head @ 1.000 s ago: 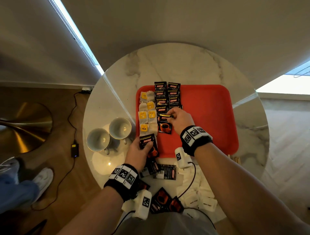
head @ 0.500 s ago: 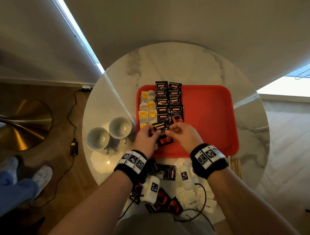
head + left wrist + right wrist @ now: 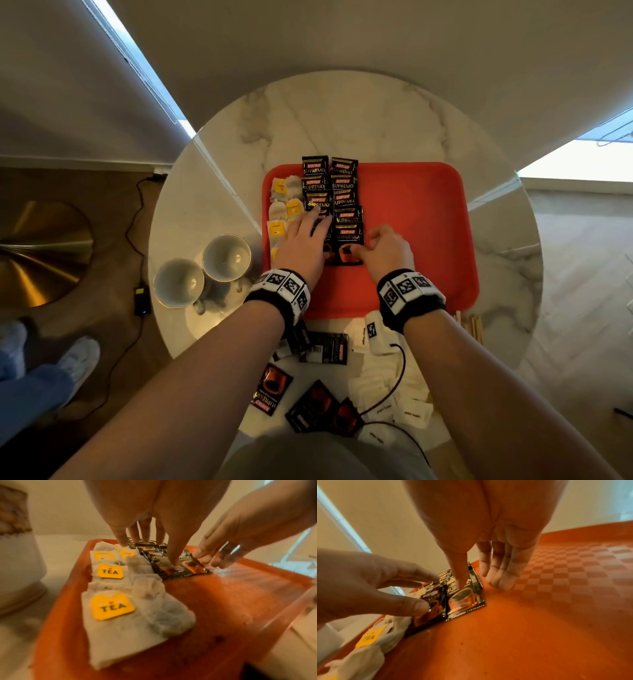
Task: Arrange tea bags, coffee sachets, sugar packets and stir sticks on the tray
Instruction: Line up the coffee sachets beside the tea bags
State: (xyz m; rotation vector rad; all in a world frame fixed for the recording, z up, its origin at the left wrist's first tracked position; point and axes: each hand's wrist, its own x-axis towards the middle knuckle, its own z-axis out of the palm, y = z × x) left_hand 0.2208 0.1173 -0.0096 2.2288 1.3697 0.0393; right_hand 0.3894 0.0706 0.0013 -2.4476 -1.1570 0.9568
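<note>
Left hand lies flat, fingers straight, pressing the coffee sachets on the tray; right hand (thumb down) pins the nearest sachet, fingers relaxed

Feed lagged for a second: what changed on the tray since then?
The left hand carried its coffee sachet from the tray's near edge into the left column and now presses it flat. The right hand slid nearer, steadying the neighbouring sachet. Tea bags, cups unchanged.
</note>
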